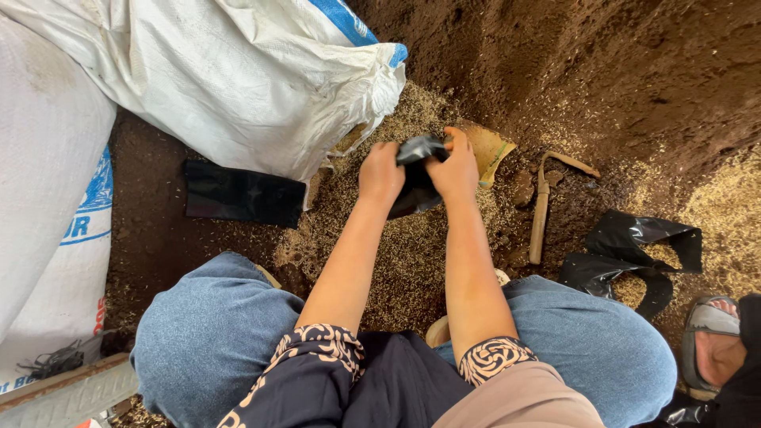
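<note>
Knees [214, 333] in blue jeans fill the lower frame, with dark patterned sleeves [317, 349] between them; the person squats over soil strewn with husk [404, 261]. Both forearms reach forward from the sleeves. The left hand [380, 174] and the right hand [457, 168] are each closed in a fist on the rim of a small black bag [418, 178], held between them just above the husk. The bag hangs crumpled below the knuckles; whether it holds anything cannot be told.

Beyond the right hand, a tan scoop-like piece [490, 149] lies partly hidden by the fingers. To the right, a wooden-handled tool [541, 210] lies on the soil, its head pointing away from the camera. Farther right, a torn black plastic sheet [634, 257] lies on the husk, well apart from the hands. A sandalled foot [713, 345] of another person shows at the right edge.

To the left, a flat stack of black bags [242, 194] lies on the soil beside a white woven sack [238, 79], whose open mouth spills husk. A second white sack [47, 198] stands at the left edge.
</note>
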